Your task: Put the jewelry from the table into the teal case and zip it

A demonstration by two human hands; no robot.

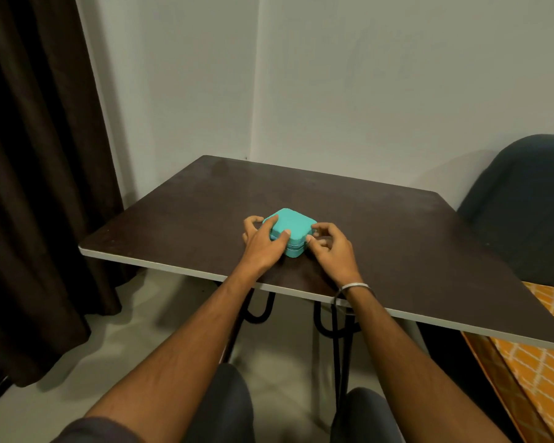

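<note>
Both my hands on one closed teal case (pixel 291 230) — left hand (pixel 263 243) clasping its lid, right hand's (pixel 330 247) fingers pinched at its side — one tabletop (pixel 397 238).

The case (pixel 291 230) sits on the table (pixel 397 244), near its front edge and left of centre; the left hand (pixel 264 243) rests on the case's left side, fingers over its top; the right hand (pixel 330 247) touches its right side; a chair (pixel 525 203) stands right of the table; a curtain (pixel 36 174) hangs at left; 2 walls (pixel 381 84) meet behind.
</note>
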